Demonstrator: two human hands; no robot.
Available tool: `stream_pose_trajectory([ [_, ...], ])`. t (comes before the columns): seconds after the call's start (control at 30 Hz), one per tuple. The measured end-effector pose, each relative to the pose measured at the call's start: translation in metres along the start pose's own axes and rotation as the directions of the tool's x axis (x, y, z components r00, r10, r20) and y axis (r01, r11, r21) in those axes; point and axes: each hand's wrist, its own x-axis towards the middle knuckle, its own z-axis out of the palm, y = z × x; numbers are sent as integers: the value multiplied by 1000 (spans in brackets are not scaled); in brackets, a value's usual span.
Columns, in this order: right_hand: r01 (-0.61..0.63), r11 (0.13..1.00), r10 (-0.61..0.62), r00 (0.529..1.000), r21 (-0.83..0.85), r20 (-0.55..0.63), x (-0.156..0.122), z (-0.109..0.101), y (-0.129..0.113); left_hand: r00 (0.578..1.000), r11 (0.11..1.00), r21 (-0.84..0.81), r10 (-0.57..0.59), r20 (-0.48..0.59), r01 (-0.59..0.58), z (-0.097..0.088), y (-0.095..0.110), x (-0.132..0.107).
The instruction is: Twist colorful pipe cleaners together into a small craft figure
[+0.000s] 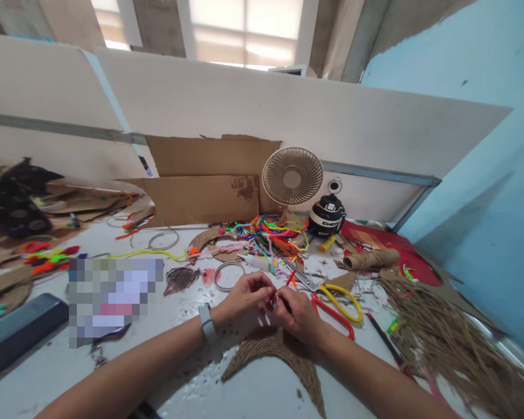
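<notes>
With bent fingers, the left hand (247, 295) and right hand (297, 311) are brought together beside a red strand (291, 277), whether it is gripped cannot be told, above a brown crescent (274, 347) laid on the table (262, 396), scissors (306, 281) being placed nearby.

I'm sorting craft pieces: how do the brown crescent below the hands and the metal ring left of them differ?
The brown crescent is broad, with tapering ends; the metal ring is slim all round. The crescent is brown and ridged; the ring, greyish. Both lie on the white table.
</notes>
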Motion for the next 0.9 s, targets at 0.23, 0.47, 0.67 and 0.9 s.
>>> stream_pose_trajectory([
  [0.23, 27, 991, -31, 999, -131, -24, 1, 2, 4, 998, 999, -1, 37, -44, -38, 1, -1, 1],
  [0.47, 77, 945, -89, 996, -317, -24, -1, 8, 11, 999, 999, 13, 31, -43, -31, -1, 1, 3],
  [0.67, 134, 921, -151, 988, -365, -18, -1, 9, 11, 978, 984, -45, -165, 126, 172, -4, -5, 3],
  [0.9, 203, 877, -232, 973, -436, -14, -1, 8, 9, 943, 916, -252, -268, 198, 313, -1, -5, 3],
])
